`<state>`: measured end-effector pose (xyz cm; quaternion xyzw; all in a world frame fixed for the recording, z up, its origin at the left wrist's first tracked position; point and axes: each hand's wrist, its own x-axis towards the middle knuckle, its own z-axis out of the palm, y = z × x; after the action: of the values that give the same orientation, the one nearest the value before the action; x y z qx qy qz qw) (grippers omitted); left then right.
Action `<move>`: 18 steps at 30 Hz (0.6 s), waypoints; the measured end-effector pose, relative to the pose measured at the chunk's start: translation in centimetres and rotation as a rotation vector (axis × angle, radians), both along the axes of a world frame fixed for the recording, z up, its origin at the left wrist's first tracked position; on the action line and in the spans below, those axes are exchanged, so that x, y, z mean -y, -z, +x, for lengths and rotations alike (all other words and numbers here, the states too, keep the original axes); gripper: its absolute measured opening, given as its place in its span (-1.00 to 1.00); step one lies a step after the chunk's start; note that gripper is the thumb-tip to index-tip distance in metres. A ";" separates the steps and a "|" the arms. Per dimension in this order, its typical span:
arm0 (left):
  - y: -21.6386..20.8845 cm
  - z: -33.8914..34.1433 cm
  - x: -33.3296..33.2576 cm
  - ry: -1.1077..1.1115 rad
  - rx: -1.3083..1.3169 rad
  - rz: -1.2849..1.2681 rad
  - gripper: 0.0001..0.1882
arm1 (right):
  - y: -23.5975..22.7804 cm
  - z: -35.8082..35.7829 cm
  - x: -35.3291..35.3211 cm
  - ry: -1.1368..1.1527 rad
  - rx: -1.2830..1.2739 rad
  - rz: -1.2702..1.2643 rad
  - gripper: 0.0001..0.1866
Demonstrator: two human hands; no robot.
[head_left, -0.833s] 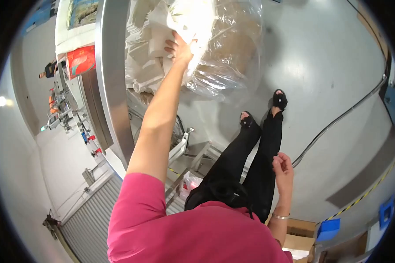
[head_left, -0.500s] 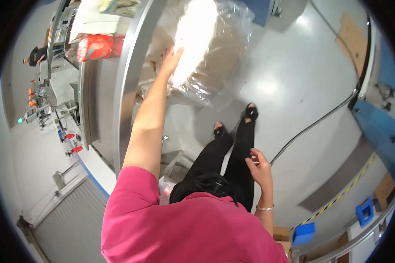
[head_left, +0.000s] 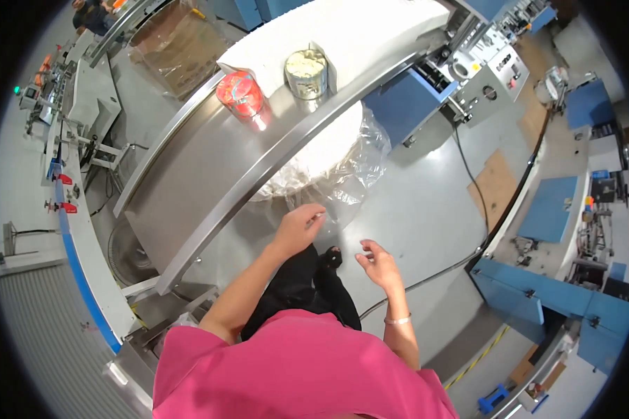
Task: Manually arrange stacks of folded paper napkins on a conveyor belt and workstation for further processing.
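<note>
My left hand (head_left: 300, 229) hangs in front of the metal table's near edge, fingers curled together. Whether something small is pinched in it, I cannot make out. To its right, my right hand (head_left: 380, 265) is held in the air, empty, with thumb and fingers apart. Just beyond my left hand, partly under the table, clear plastic film (head_left: 353, 171) surrounds a bright white mass (head_left: 328, 150) whose detail is washed out. On the steel table (head_left: 196, 164) stand a red round container (head_left: 240, 94) and a round container of pale pieces (head_left: 306, 73), beside a large white heap (head_left: 356, 31).
A plastic-lined cardboard box (head_left: 178, 49) stands beyond the table. A blue cabinet (head_left: 409, 101) adjoins the table's right end. A dark cable (head_left: 468, 160) crosses the grey floor. Blue machine panels (head_left: 548, 293) line the right side. At the far upper left is another person (head_left: 91, 15).
My left hand has drawn back from the white mass and plastic toward my body. My view has shifted, bringing the tabletop and its containers into fuller sight. My right hand stays raised.
</note>
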<state>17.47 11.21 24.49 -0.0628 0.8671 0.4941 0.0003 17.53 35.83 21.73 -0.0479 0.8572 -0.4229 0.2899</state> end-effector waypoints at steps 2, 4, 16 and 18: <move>-3.7 -0.3 0.4 -0.002 -0.009 0.072 -0.81 | -2.3 -3.3 2.6 -0.042 -0.043 0.004 -0.59; -5.3 -0.5 2.2 -0.073 -0.302 -0.118 -0.86 | -3.6 -6.3 5.6 -0.142 -0.061 -0.147 -0.62; -8.6 -12.5 13.7 -0.450 -0.443 -0.695 -0.58 | -12.5 -21.3 19.2 -0.147 -0.856 -0.097 -0.83; -8.4 -13.8 13.8 -0.440 -0.422 -0.653 -0.55 | -12.8 -23.1 18.9 -0.066 -0.889 -0.005 -0.82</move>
<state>3.72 -2.61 32.91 -0.1404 0.9248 0.1847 -0.3014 -5.56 16.92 34.51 -0.2531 0.8956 -0.3538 -0.0933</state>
